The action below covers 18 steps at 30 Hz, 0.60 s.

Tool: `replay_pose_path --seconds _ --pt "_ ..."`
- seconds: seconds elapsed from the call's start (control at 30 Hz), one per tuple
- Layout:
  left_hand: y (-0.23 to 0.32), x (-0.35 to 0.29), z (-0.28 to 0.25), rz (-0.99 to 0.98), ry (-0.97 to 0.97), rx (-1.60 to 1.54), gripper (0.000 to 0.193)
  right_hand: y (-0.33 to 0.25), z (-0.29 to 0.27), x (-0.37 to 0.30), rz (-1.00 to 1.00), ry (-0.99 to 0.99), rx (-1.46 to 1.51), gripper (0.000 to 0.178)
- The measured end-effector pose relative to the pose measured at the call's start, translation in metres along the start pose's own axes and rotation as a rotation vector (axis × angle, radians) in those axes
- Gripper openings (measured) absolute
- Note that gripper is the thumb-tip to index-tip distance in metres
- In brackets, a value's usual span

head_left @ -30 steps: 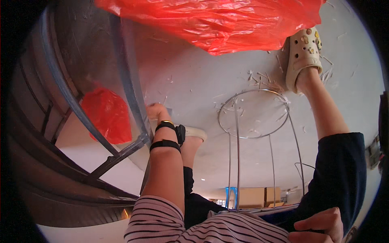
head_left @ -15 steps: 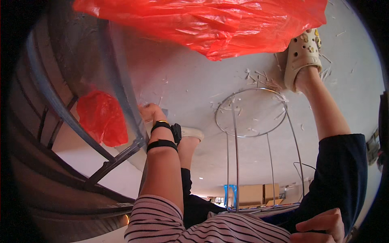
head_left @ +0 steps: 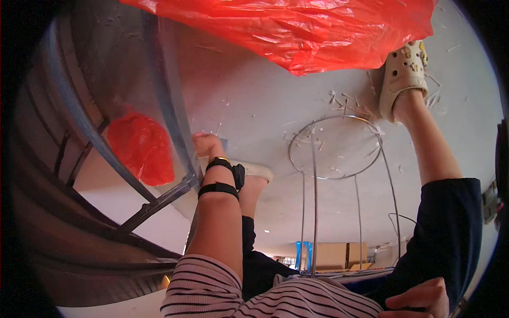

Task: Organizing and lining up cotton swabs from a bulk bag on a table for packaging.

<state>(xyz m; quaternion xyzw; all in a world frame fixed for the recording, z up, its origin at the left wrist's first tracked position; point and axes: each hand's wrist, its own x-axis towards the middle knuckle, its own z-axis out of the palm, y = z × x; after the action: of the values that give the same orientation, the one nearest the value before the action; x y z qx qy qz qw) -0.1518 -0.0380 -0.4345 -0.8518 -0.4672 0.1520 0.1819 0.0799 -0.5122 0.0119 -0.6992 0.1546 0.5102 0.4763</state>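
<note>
My left hand (head_left: 209, 145) reaches down to floor level beside a metal frame leg, its fingers curled and partly hidden. A small grey-blue piece (head_left: 224, 143) shows just beyond it; whether the hand grips this piece I cannot tell. Two black straps and a dark device (head_left: 238, 176) sit around that wrist and forearm. My right hand (head_left: 422, 300) rests low at the right near my lap, its fingers bent inward; what lies inside them is hidden. Nearest the left arm is a red plastic bag (head_left: 141, 148), behind the frame's bars. A larger red plastic bag (head_left: 318, 37) spreads across the top.
A wire stand with a ring base (head_left: 290, 153) rises between my legs. Short white sticks (head_left: 347, 100) lie scattered on the floor. The dark metal frame (head_left: 164, 197) fills the left side. Cream clogs (head_left: 404, 74) are on my feet. Cardboard boxes (head_left: 331, 255) stand behind.
The whole view has shifted slightly, so the floor, bags and stand appear further right. Both hands keep nearly the same pose, the left still low by the frame.
</note>
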Motion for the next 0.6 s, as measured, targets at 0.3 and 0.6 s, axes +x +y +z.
replay_pose_path --seconds 0.3,0.6 --pt "-0.019 0.009 0.021 0.203 -0.083 -0.061 0.020 0.002 -0.009 -0.001 -0.150 0.012 -0.025 0.037" --pt "-0.002 -0.018 -0.018 0.272 -0.140 0.173 0.036 0.003 -0.006 -0.001 -0.168 0.020 -0.019 0.037"
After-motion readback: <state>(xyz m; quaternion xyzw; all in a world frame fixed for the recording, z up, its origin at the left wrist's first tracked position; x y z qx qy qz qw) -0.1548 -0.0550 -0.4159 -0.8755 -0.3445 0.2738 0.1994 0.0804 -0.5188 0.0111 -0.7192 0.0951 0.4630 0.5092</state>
